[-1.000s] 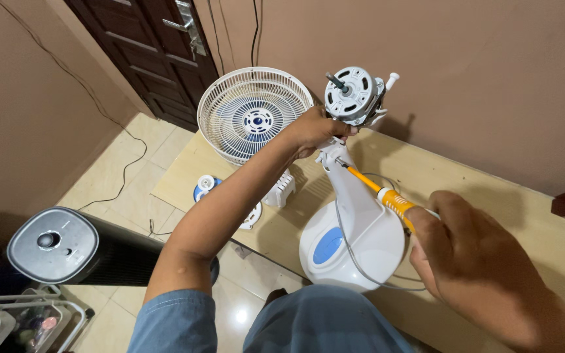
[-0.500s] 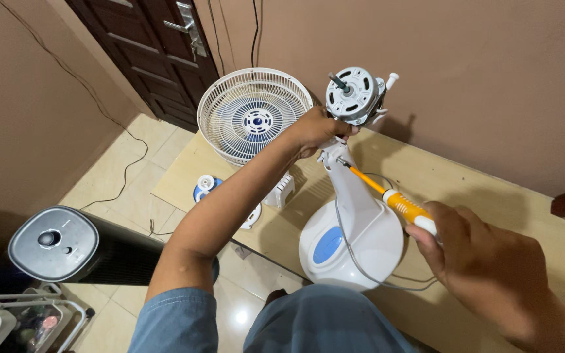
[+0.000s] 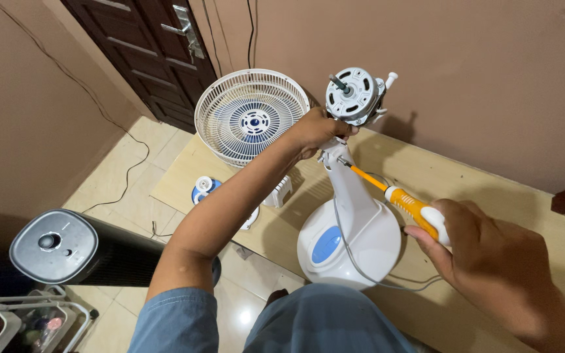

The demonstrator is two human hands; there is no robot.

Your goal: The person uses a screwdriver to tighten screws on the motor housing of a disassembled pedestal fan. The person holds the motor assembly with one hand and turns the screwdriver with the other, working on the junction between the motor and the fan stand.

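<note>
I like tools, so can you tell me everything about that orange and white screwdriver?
The screwdriver has an orange plastic-looking handle with a white end cap and a thin metal shaft partly sleeved in orange. It lies slanted, tip pointing up and left. The right hand holds its handle end, and the tip meets the white fan stand's neck just below the bare motor, where the left hand steadies the fan.

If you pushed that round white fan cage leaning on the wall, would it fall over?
Probably. The round white wire fan cage stands on its edge against the wall, so a nudge would likely roll or tip it. It looks mostly open wire, so probably light.
</note>
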